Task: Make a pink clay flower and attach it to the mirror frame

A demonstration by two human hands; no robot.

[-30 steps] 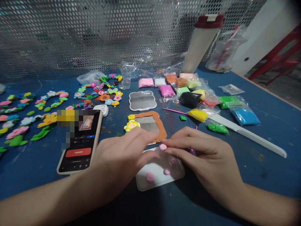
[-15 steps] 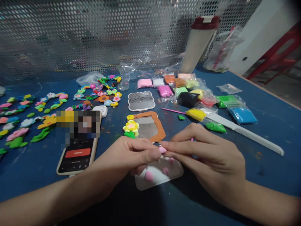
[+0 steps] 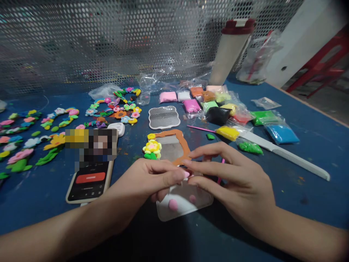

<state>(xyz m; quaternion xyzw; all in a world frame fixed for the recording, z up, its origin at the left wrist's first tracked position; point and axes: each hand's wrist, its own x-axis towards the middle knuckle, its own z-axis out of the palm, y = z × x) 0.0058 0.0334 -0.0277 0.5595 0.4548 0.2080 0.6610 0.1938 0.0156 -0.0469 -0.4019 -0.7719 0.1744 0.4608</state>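
My left hand (image 3: 160, 180) pinches a small piece of pink clay (image 3: 187, 174) between thumb and fingertips. My right hand (image 3: 229, 178) is close on the right, its thumb and fingers parted around the piece; contact is unclear. Below both hands lies a translucent plastic sheet (image 3: 185, 209) with pink clay balls (image 3: 173, 204) on it. Just beyond stands out a mirror with an orange clay border (image 3: 187, 147) and a yellow clay flower (image 3: 152, 146) at its left. A pink stick (image 3: 223, 161) shows partly behind my right hand; I cannot tell if it is held.
A phone (image 3: 91, 182) lies left, near colourful clay-decorated pieces (image 3: 60, 112). A white-framed mirror (image 3: 164, 117) is behind. Bagged clay (image 3: 226, 133), another pink stick (image 3: 200, 128) and a white comb (image 3: 300, 163) lie right. A tumbler (image 3: 231, 51) stands at the back by perforated metal (image 3: 109, 40).
My right fingers have parted and drawn slightly back from the pink clay, the index finger lifting. My left hand keeps its pinch in nearly the same place.
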